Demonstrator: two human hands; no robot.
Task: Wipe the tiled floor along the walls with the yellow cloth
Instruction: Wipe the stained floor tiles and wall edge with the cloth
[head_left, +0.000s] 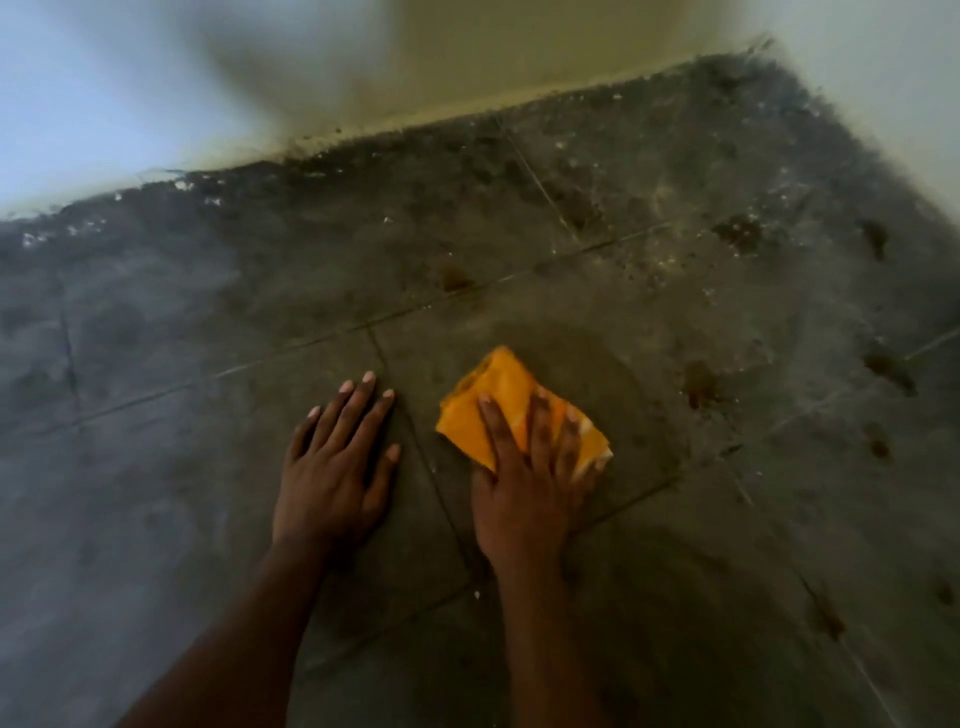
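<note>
The right hand (530, 483) lies palm-down with its fingers spread flat across the near part of the yellow cloth (511, 402), pressing it onto the tiled floor (727, 467) rather than pinching or gripping it; the thumb side rests along the cloth's left edge and the outer fingers reach its right end. The cloth is folded into a thick pad, orange-yellow with a paler patch at its right corner, and it sits on a tile in the middle of the visible floor, well apart from both walls, just to the right of a grout line. The left hand (337, 457) holds nothing: it is planted flat on the floor with fingers slightly spread, just beside the cloth on the neighbouring tile to the left, its fingertips pointing toward the far wall (441, 67). Both forearms come in bare from the bottom edge. The floor is dark grey and dusty, marked with brown stains (701, 384) to the right of the cloth and further spots toward the right-hand wall (883, 67). A band of dark grime and pale specks runs along the floor's far edge where it meets the far wall, and continues into the corner at the upper right. The far part of the view is blurred, so finer detail there cannot be made out.
</note>
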